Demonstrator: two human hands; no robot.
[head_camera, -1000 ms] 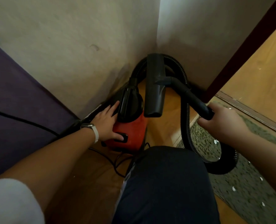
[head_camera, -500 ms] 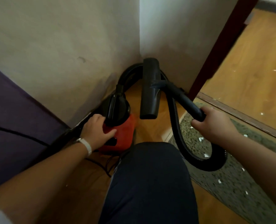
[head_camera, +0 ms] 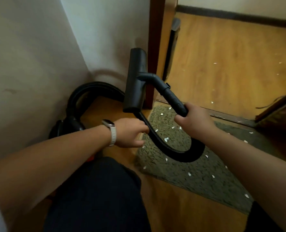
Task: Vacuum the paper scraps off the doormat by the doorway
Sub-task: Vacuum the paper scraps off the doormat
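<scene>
Right hand grip clamped on black vacuum wand, floor nozzle raised off floor. Left hand grip closed around ribbed hose. White paper scraps scattered on green doormat under hose loop.

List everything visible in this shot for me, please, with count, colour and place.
vacuum nozzle: one, black, held up near the wall corner
hose: one, black, looping over the doormat
vacuum body: one, dark, mostly hidden behind the left arm
doormat: one, green-grey, by the doorway
paper scraps: many, white, on the doormat and the floor beyond
door frame: one, dark brown, centre
wristband: one, white, left wrist
left hand: gripping the hose
right hand: gripping the nozzle tube
</scene>
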